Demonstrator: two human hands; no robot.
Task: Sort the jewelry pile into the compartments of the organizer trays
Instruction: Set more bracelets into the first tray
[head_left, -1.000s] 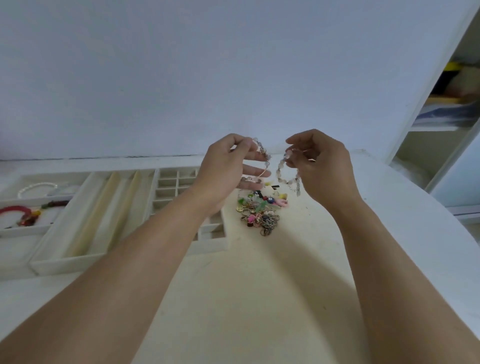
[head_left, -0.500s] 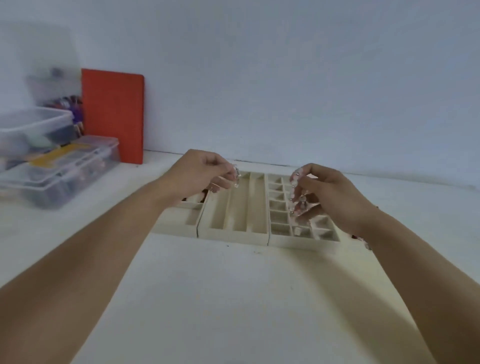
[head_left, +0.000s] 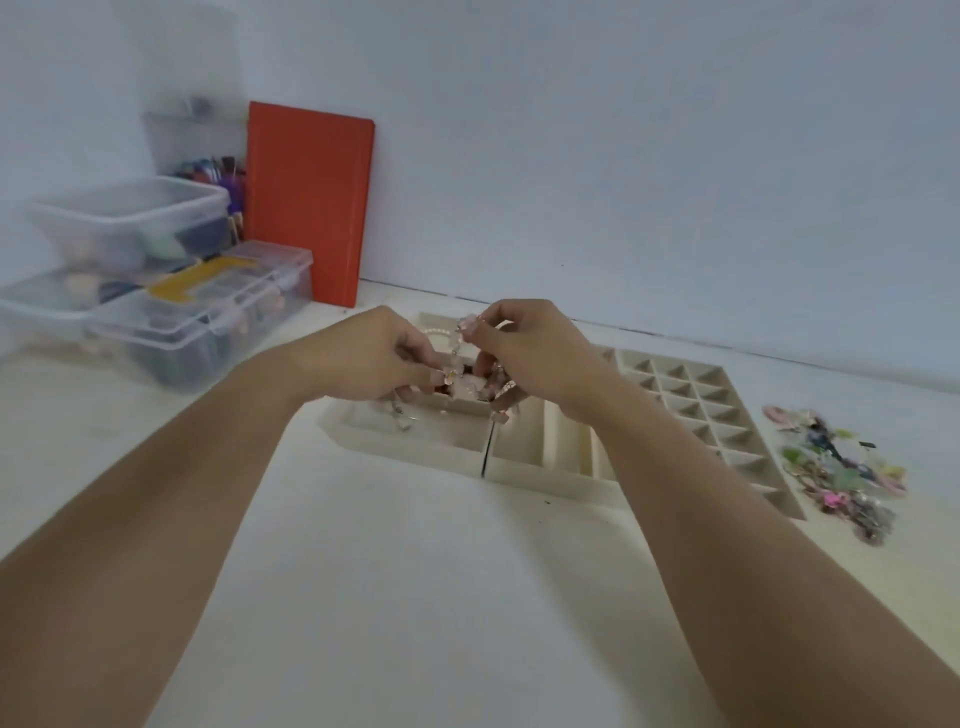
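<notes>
A pale beaded bracelet (head_left: 456, 347) hangs between my two hands above the left cream organizer tray (head_left: 415, 441). My left hand (head_left: 374, 358) pinches one end and my right hand (head_left: 524, 353) pinches the other, fingers closed on the beads. Part of the strand droops into the tray's front compartment. To the right stand a tray with long slots (head_left: 561, 447) and a tray with a grid of small cells (head_left: 696, 405). The colourful jewelry pile (head_left: 841, 467) lies on the table to the right of the grid tray.
Clear plastic storage boxes (head_left: 171, 306) with mixed contents stack at the far left. A red board (head_left: 306, 202) leans against the wall behind them. The white table (head_left: 389, 597) extends toward me in front of the trays.
Both hands carried the bracelet from above the pile leftward to above the left tray and came closer together. The view swung left, then partly back, bringing the pile into sight at right.
</notes>
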